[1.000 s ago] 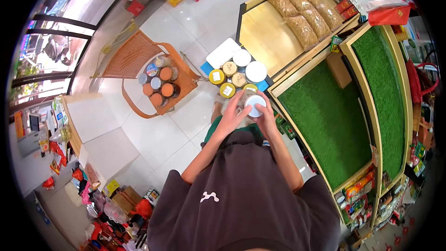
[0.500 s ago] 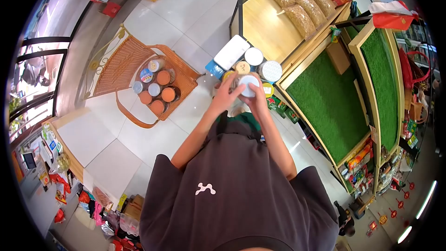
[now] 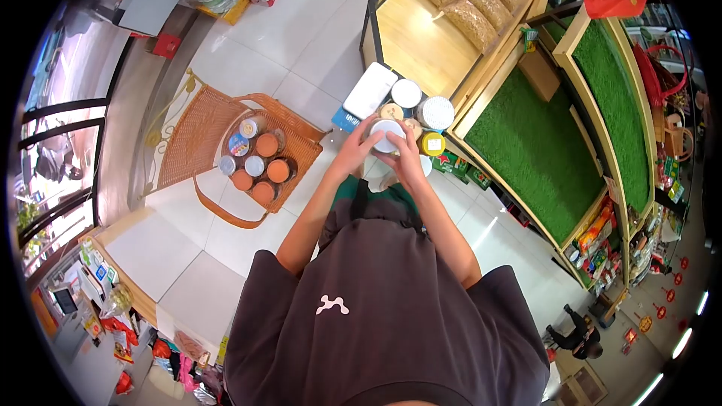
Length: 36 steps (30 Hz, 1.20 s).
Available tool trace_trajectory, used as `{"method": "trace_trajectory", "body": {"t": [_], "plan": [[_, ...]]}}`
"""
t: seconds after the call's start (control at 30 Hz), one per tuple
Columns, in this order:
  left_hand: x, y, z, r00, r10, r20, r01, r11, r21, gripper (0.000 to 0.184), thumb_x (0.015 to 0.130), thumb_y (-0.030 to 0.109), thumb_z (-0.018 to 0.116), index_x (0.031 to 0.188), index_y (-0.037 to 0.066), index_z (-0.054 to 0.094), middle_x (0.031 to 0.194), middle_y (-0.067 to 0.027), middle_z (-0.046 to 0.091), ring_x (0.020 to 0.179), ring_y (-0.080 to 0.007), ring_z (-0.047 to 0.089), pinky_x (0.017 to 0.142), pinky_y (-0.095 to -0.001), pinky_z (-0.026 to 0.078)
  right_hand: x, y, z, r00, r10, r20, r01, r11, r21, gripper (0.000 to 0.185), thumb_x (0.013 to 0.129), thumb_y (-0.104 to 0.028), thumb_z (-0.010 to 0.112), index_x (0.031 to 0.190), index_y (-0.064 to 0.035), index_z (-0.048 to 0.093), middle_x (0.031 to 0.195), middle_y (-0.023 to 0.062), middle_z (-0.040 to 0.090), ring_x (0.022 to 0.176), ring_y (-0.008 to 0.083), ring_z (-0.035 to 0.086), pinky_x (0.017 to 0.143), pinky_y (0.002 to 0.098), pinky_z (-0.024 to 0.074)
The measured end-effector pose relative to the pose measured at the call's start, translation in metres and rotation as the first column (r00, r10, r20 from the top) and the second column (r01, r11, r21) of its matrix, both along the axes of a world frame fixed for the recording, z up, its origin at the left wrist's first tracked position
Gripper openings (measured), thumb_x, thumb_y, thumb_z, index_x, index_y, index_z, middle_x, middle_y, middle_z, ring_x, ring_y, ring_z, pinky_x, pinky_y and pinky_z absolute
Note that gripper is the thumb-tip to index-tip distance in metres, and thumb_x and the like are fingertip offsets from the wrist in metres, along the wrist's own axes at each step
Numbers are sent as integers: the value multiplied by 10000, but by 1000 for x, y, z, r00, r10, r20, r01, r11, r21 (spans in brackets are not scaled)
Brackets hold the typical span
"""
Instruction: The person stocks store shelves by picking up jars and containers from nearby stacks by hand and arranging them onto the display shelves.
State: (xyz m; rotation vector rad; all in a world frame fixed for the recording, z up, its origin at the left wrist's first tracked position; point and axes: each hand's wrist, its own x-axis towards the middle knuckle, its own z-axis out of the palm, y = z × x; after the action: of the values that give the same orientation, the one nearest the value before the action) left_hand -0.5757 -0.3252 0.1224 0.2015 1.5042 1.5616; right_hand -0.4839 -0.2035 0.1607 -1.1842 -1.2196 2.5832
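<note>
Between my two hands is a jar with a pale lid [image 3: 388, 136], held in front of my waist. My left hand [image 3: 355, 152] wraps its left side and my right hand [image 3: 407, 154] its right side, fingers on the lid's edge. Just beyond stand several lidded jars, among them a white-lidded jar [image 3: 406, 93], a larger jar with a whitish lid [image 3: 435, 113] and a yellow-lidded jar [image 3: 432, 143]. A white rectangular box [image 3: 370, 90] lies beside them, over something blue. The jar's body is mostly hidden below its lid.
At left, a wicker chair [image 3: 292, 125] holds several jars with orange or pale lids. A wooden display stand [image 3: 410, 37] bears bags of dry goods [image 3: 469, 24]. Green-lined shelving [image 3: 526, 154] runs along the right. A person in dark clothes [image 3: 577, 335] is at lower right.
The view has shifted, and my hands with the jar sit farther left in it. Both hands still hold the jar; its lid now faces up more fully. A person has come into view at lower right.
</note>
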Motion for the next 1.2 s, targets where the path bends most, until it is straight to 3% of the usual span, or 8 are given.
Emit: {"method": "trace_trajectory", "body": {"t": [0.07,0.23,0.37,0.47,0.57,0.8,1.13,1.2], "plan": [[-6,-1,8,1000,-16,-17,16,1000,9,565,939,345,562,1428,116,395,1338,-62,478,1141,-155,491,929,-271,413,-2,-7,-2,1000,-23,21,23,1000,7,628,911,-203,582,1429,-70,253,1312,162,437,1167,285,523,916,419,524],[-16,-2,18,997,-83,13,83,996,-15,552,955,439,479,1422,151,415,1362,-59,465,1194,-179,464,981,-328,380,-3,-10,-3,999,-31,30,30,998,50,589,940,-235,534,1427,-65,250,1324,161,419,1188,294,515,943,432,512],[-24,2,28,990,-133,35,134,991,-23,568,954,520,409,1423,200,420,1382,-52,456,1240,-199,437,1003,-391,363,1,-10,-6,989,-145,-28,143,987,-74,582,955,-330,485,1430,-78,261,1352,162,378,1160,324,526,931,420,501],[-26,8,38,994,-101,-30,100,994,-38,481,986,367,451,1385,98,459,1350,-55,489,1183,-156,469,970,-273,387,3,-10,-10,979,-191,-67,182,976,-122,574,962,-349,458,1429,-76,266,1370,156,349,1163,333,523,931,418,496],[-25,8,43,996,-70,60,74,994,-75,480,979,370,465,1391,123,458,1341,-44,499,1193,-153,462,972,-275,381,3,-8,-10,979,-179,-97,166,977,-134,573,970,-350,435,1424,-49,257,1389,166,328,1198,333,497,956,435,489],[-23,11,23,990,-112,-84,110,994,-19,474,962,367,498,1386,157,469,1343,-37,502,1211,-163,452,990,-279,359,4,-4,3,979,-202,-36,194,969,-152,622,947,-320,461,1436,-15,226,1363,184,378,1210,310,487,938,436,504],[-23,9,4,989,-87,-123,70,988,-136,512,960,462,445,1393,191,456,1394,-65,438,1298,-232,370,1042,-407,324,15,0,-9,980,-188,-65,177,972,-153,607,947,-344,477,1411,-13,268,1367,196,384,1155,332,535,943,430,489],[-23,5,3,998,-57,-25,54,991,-127,549,966,527,356,1393,197,457,1420,-69,411,1323,-240,333,1063,-443,292,22,4,-8,983,-163,86,176,970,-168,591,951,-368,470,1398,-17,308,1377,189,383,1100,336,575,937,400,488]]}}
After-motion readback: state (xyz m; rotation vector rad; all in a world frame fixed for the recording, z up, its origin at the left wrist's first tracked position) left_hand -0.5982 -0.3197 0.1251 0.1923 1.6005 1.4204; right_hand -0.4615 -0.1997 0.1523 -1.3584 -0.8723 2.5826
